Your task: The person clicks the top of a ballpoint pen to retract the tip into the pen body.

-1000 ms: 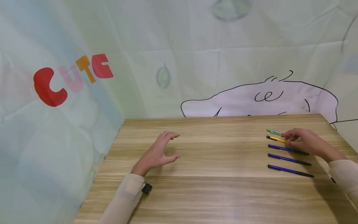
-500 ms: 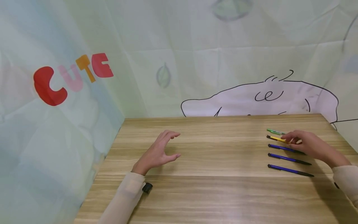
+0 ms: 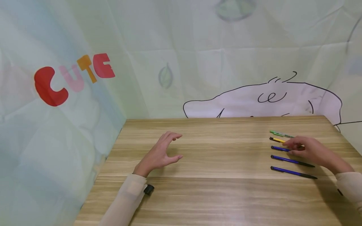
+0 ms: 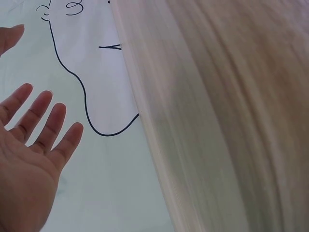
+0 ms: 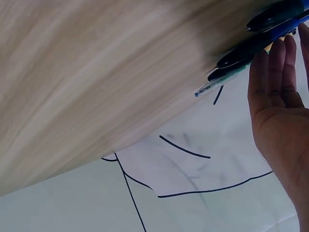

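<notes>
My right hand (image 3: 312,152) is over a row of pens at the table's right, its fingers and thumb around the far blue pen (image 3: 279,148) and beside the yellow pen (image 3: 276,139). It covers the right parts of both. In the right wrist view the fingers reach nearly straight toward the pens; no lifted pen shows. Behind lies a green pen (image 3: 278,133). Two more blue pens lie nearer, a middle one (image 3: 289,160) and a front one (image 3: 291,171). My left hand (image 3: 155,157) stays at the left with fingers and thumb spread apart, holding nothing.
The wood-grain table (image 3: 215,194) ends at the back against a printed cloth (image 3: 198,69) with a line-drawn figure and leaves. Red, pink and orange letters (image 3: 51,88) are on the cloth at the left. A small black object (image 3: 148,189) sits at the left cuff.
My right hand has moved toward me, from the green and yellow pens to the far blue pen. The pens lie where they were. My left hand has not moved.
</notes>
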Demonstrator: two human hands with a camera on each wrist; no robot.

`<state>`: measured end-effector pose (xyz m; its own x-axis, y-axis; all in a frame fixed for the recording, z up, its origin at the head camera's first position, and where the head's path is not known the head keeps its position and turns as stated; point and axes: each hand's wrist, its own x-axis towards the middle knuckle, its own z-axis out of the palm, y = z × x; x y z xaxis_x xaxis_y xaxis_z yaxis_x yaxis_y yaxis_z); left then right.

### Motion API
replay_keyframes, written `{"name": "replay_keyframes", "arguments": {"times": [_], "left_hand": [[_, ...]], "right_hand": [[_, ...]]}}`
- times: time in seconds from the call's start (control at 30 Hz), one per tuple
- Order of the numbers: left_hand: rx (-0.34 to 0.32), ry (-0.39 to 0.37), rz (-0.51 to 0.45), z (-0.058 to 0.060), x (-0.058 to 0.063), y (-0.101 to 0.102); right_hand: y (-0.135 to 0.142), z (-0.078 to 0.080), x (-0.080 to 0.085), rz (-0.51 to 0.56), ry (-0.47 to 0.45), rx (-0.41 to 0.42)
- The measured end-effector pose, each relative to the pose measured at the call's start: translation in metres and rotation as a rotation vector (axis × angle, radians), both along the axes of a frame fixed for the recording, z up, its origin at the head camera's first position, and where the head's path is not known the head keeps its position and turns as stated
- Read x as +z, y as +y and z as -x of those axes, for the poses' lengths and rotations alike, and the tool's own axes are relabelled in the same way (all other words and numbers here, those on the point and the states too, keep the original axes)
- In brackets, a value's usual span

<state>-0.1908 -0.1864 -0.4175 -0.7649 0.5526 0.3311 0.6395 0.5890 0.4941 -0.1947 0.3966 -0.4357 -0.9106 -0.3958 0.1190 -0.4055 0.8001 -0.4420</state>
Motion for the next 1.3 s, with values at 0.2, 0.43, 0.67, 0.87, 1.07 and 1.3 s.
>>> {"name": "replay_keyframes", "arguments": {"times": [0.2,0.43,0.67,0.87,1.07,1.3], "left_hand": [[0.002,0.002,0.003,-0.0002,0.0002,0.0005],[0.001,0.018,0.006,0.0,0.0,0.0001],[-0.005,0.021,-0.005,0.0002,0.0004,0.0008],[-0.01,0.031,-0.009,0.0004,0.0009,0.0021],[-0.006,0.055,-0.004,0.0007,0.0024,0.0037],[-0.009,0.052,-0.009,0.0021,0.0045,0.0074]], "right_hand": [[0.0032,-0.0009,-0.0051,-0.015,0.017,0.005],[0.004,-0.0003,-0.0071,-0.023,-0.012,-0.015],[0.0033,0.0018,-0.0092,-0.048,-0.01,-0.032],[0.0032,0.0012,-0.0106,-0.075,0.004,-0.037],[0.0025,0.0004,-0.0095,-0.09,0.022,-0.033],[0.0007,-0.0007,-0.0075,-0.06,0.102,0.019]]}}
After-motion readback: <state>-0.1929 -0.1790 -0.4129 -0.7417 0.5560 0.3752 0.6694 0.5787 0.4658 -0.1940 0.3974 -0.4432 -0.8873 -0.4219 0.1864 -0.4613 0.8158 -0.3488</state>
